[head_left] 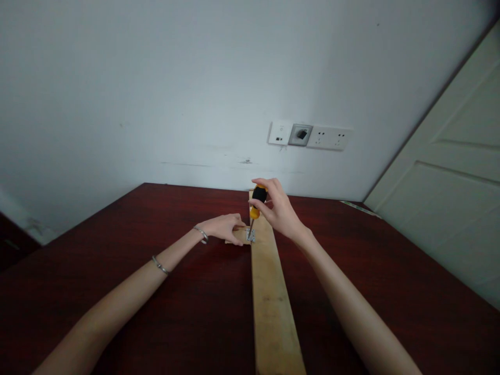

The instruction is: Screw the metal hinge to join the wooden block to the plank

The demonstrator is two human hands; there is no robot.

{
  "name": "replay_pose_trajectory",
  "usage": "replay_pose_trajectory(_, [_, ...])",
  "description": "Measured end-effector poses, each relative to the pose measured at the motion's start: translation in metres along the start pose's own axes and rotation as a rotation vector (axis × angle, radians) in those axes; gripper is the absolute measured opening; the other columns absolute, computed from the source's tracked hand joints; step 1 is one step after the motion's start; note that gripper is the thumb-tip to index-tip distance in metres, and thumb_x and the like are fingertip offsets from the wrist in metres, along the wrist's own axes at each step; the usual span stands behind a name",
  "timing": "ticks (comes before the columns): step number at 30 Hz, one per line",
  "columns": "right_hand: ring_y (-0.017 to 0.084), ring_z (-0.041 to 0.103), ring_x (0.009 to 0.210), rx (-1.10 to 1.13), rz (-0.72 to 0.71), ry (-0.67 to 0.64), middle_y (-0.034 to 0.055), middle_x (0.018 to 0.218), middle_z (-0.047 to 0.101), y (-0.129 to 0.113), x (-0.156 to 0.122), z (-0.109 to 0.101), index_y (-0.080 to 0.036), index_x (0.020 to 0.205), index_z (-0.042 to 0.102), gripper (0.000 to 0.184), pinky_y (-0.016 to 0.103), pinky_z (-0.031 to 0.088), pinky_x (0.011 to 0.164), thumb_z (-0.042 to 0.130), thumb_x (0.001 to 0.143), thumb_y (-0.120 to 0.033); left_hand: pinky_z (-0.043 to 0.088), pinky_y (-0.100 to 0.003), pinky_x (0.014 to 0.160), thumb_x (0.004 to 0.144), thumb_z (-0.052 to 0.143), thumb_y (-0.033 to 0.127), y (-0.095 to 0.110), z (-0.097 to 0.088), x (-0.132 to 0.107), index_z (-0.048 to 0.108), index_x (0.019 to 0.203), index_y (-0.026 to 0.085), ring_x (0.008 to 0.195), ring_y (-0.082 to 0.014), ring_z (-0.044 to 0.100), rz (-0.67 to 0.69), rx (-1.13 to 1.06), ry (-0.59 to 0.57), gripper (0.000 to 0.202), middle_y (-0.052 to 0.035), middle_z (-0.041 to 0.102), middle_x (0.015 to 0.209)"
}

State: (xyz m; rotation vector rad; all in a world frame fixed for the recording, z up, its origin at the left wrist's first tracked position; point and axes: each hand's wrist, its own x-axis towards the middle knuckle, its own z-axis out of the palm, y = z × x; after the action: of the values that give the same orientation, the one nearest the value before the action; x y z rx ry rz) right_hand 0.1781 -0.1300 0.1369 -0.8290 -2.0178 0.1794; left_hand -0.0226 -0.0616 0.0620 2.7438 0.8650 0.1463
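Note:
My right hand (280, 209) grips the yellow and black handle of a screwdriver (259, 196). The shaft slants down to a small metal hinge (250, 235), which bridges a long wooden board (273, 302) and a short wooden piece (241, 237) on the board's left side. Around that short piece the thumb and fingers of my left hand (224, 228) are closed. Whether a screw sits under the screwdriver's tip is too small to make out.
Everything lies on a dark red table (175, 312) pushed against a white wall (156, 94). Sockets and a switch panel (330, 137) are on the wall. To the right stands a pale panelled door (449, 172). A thin strip (360, 208) lies by the table's back right edge.

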Motion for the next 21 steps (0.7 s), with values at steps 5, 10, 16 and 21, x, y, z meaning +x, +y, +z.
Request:
replay_pose_trajectory(5, [0.022, 0.05, 0.107, 0.019, 0.003, -0.002, 0.0103, 0.126, 0.039, -0.0027, -0.0012, 0.0018, -0.029, 0.133, 0.038, 0.047, 0.035, 0.055, 0.074, 0.05, 0.088, -0.033, 0.039, -0.025, 0.067, 0.066, 0.069, 0.052, 0.0022, -0.0012, -0.0003, 0.064, 0.104, 0.021, 0.08, -0.0184, 0.052, -0.008, 0.008, 0.0, 0.049, -0.0042, 0.054, 0.095])
replay_pose_trajectory(10, [0.02, 0.05, 0.108, 0.068, -0.074, -0.023, 0.0083, 0.122, 0.046, -0.0023, 0.0007, -0.0045, -0.03, 0.135, 0.036, 0.045, 0.032, 0.055, 0.073, 0.042, 0.091, -0.024, 0.038, -0.024, 0.065, 0.066, 0.069, 0.051, 0.0023, -0.0023, 0.0002, 0.064, 0.103, 0.021, 0.077, -0.0164, 0.052, 0.003, 0.003, -0.003, 0.048, -0.0035, 0.054, 0.094])
replay_pose_trajectory(16, [0.021, 0.058, 0.092, -0.106, -0.02, 0.105, 0.0079, 0.111, 0.052, -0.0034, -0.0009, -0.0004, -0.025, 0.118, 0.049, 0.039, 0.032, 0.055, 0.064, 0.06, 0.082, -0.035, 0.039, -0.026, 0.07, 0.066, 0.069, 0.051, 0.0019, -0.0025, -0.0003, 0.064, 0.104, 0.021, 0.081, -0.018, 0.053, -0.004, -0.023, -0.012, 0.048, -0.0042, 0.055, 0.097])
replay_pose_trajectory(21, [0.019, 0.054, 0.098, 0.026, -0.091, -0.019, 0.0086, 0.117, 0.048, -0.0087, -0.0008, -0.006, -0.026, 0.125, 0.045, 0.037, 0.029, 0.057, 0.067, 0.047, 0.089, -0.026, 0.039, -0.028, 0.076, 0.067, 0.068, 0.048, 0.0043, -0.0038, -0.0003, 0.064, 0.103, 0.02, 0.086, -0.0203, 0.053, -0.026, -0.063, -0.03, 0.046, -0.0048, 0.057, 0.1])
